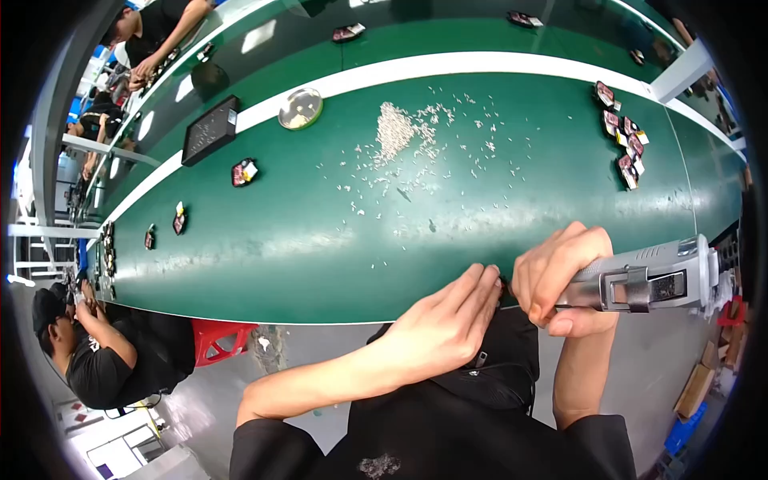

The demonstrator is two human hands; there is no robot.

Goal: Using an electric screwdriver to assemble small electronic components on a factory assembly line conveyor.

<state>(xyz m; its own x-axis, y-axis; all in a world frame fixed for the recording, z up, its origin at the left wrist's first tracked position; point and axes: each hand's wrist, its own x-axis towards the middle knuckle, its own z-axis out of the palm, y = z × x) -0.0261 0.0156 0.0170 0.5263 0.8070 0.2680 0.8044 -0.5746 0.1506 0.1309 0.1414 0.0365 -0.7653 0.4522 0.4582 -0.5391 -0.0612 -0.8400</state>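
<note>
My right hand (564, 280) is wrapped round a grey and silver hand-held tool (632, 282) that points across my body at the table's near edge. A metal clip sits on its body; I cannot make out its exact kind. Close beside it, my left hand (444, 324) has its fingers pressed together over a small dark object (502, 291), mostly hidden between the two hands. Beyond the hands, a heap of tiny white pieces (394, 132) lies on the green table (304, 192), with many more scattered around it.
Several small dark packs with labels (626, 136) lie at the right, and another pack (243, 172) at the left. A round dish (301, 108) and a black tray (210, 130) stand near the white divider (448, 60). A person (120, 352) sits at the left beside a red stool (220, 340).
</note>
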